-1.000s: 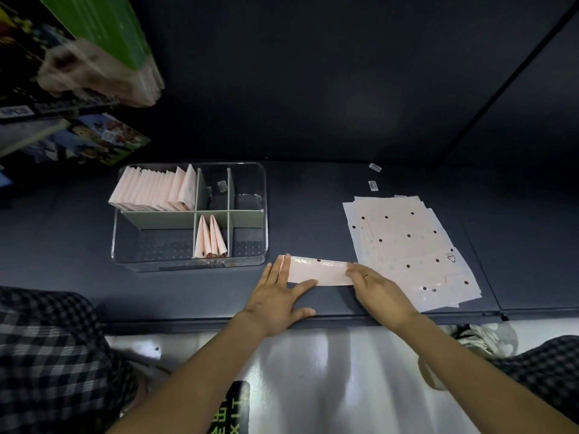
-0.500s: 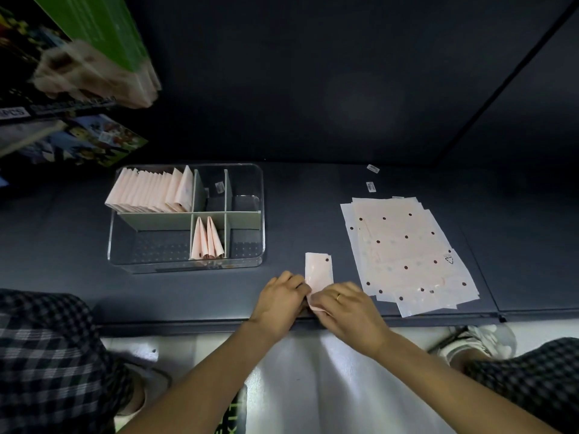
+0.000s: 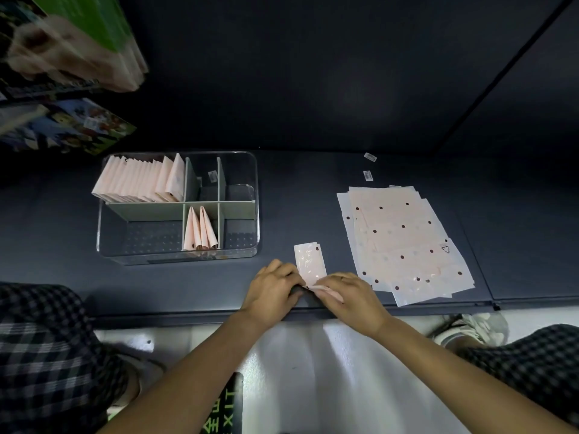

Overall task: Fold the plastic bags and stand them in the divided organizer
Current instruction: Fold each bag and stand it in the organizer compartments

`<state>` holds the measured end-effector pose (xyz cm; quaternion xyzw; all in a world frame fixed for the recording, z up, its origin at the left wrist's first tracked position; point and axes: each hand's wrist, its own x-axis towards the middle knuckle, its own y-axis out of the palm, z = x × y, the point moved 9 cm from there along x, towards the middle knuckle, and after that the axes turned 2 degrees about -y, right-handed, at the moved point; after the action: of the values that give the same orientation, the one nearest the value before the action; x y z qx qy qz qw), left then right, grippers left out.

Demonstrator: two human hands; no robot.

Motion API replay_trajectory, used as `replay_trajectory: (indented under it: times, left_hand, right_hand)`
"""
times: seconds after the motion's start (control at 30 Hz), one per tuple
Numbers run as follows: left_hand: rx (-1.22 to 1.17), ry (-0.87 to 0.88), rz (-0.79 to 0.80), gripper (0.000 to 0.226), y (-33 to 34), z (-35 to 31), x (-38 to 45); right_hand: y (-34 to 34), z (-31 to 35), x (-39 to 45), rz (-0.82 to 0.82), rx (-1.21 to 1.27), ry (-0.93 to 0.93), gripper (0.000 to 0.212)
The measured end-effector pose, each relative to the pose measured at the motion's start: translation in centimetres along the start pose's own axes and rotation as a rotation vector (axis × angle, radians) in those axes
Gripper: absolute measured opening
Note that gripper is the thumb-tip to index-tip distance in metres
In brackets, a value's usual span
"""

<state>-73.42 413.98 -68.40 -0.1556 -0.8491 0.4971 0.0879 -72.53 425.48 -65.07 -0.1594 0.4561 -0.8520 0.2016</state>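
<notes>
A narrow pink folded bag strip [image 3: 309, 263] lies on the dark shelf, pointing away from me. My left hand [image 3: 273, 289] and my right hand [image 3: 351, 296] both pinch its near end, where a fold is turned up. A stack of flat pink dotted bags [image 3: 404, 242] lies to the right. The clear divided organizer [image 3: 250, 245] stands to the left. Its back left compartment holds several folded bags [image 3: 141, 183], and the front middle compartment holds two or three folded bags [image 3: 200, 230].
The shelf's front edge [image 3: 188, 314] runs just below my hands. Two small labels [image 3: 369, 166] lie behind the flat stack. Boxes [image 3: 69, 45] hang over the upper left. My checked trouser legs flank a white floor.
One second ago the strip lay crosswise under my flat hands. It has since been turned lengthwise, and both hands now pinch and fold its near end.
</notes>
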Motion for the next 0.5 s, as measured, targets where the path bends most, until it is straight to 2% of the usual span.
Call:
replay_trajectory:
  times: [0.13, 0.27, 0.33, 0.43, 0.5]
  left_hand:
    - [-0.052, -0.04, -0.039, 0.02, -0.4, 0.3, 0.0]
    - [-0.124, -0.154, -0.063, 0.018, -0.3, 1.1, 0.1]
    - [-0.151, -0.213, -0.071, 0.023, -0.3, 1.6, 0.2]
    - [-0.176, -0.287, -0.062, 0.023, 0.1, 2.1, 0.4]
    - [-0.189, -0.34, -0.051, 0.022, 0.4, 2.5, 0.4]
  right_hand:
    - [0.3, 0.9, 0.9, 0.024, 0.108, 0.014, 0.017]
    - [1.1, -1.7, 0.6, 0.074, 0.244, 0.238, 0.045]
    - [1.1, -3.3, 0.3, 0.022, 0.257, 0.365, 0.037]
    - [1.1, -4.9, 0.0, -0.058, 0.296, 0.521, 0.009]
    - [1.5, -5.9, 0.0, -0.08, 0.376, 0.629, 0.011]
